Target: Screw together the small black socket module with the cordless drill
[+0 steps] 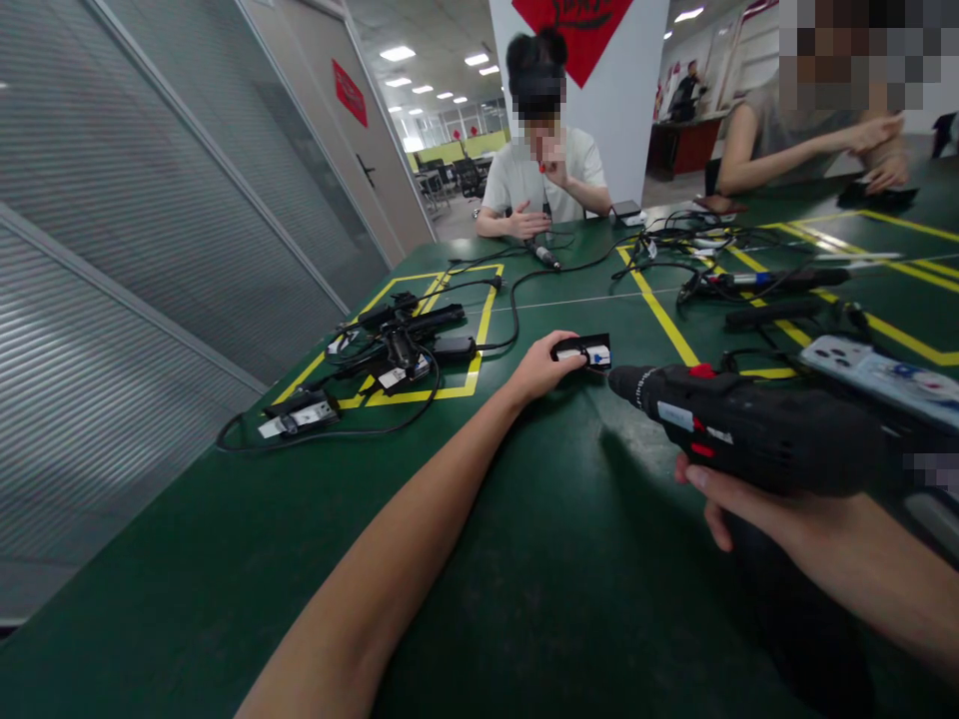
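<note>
My right hand [771, 509] is wrapped round the grip of a black cordless drill [749, 424] with red buttons. Its chuck points left, and the thin bit ends close to a small black part with a white and blue piece [591, 354]. Whether the bit touches that part I cannot tell. My left hand [545, 365] grips the part's left end and rests on the green table [479, 559]. The drill's lower handle is dark and blurred near the bottom edge.
Black devices and cables [405, 345] lie in a yellow-taped area on the left. More cables [696, 235] and a long black tool [771, 282] are at right, near a phone-like slab [884, 379]. Another drill [543, 254] lies before a person [550, 175]; another person [794, 140] sits at right.
</note>
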A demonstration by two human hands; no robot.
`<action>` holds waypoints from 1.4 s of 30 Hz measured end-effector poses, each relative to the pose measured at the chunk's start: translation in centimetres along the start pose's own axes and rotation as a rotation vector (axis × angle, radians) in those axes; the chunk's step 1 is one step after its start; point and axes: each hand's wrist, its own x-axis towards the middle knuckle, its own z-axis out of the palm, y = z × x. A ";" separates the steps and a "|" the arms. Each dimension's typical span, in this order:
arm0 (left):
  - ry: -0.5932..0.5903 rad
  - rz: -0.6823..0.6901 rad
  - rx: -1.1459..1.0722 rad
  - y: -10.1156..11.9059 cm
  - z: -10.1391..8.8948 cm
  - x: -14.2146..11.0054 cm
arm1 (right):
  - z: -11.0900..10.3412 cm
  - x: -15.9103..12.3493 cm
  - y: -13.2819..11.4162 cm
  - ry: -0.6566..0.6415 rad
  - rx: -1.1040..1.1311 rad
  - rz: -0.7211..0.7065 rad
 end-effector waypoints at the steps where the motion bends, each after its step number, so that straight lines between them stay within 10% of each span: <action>1: 0.001 -0.001 -0.001 0.0 0.0 0.0 | 0.0 0.0 0.1 0.004 0.000 0.006; 42: 0.002 -0.022 -0.027 0.5 -0.1 -0.1 | 0.5 -1.1 -3.3 0.081 -0.294 0.046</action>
